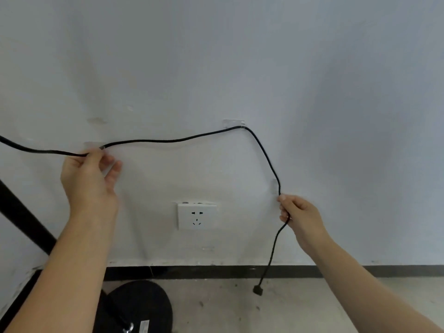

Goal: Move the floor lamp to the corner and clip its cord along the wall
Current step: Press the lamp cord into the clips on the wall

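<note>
At the far left a black pole (24,212) crosses the view at a slant, and the black cord (168,141) enters from the left edge a little above it. The left hand (90,179) pinches the cord between thumb and forefinger, just beside a clear clip (92,144) stuck on the white wall (216,56); the other fingers are loosely spread below. I cannot tell whether the cord already sits inside this clip, because the fingers cover that place. Below, the round black lamp base (139,306) stands on the floor (240,306) near the corner.

From the left hand the cord runs to the right along the wall, with a small sag, up to a second clear clip (233,123), which holds it. Under this stretch a white wall socket (197,216) is mounted. After the second clip the cord bends down and passes beside a third clip (274,186). Just under it the right hand (300,217) closes around the cord with curled fingers. Below this hand the cord hangs free, and its black plug (258,290) is close to the floor, in front of the dark baseboard (360,270).
</note>
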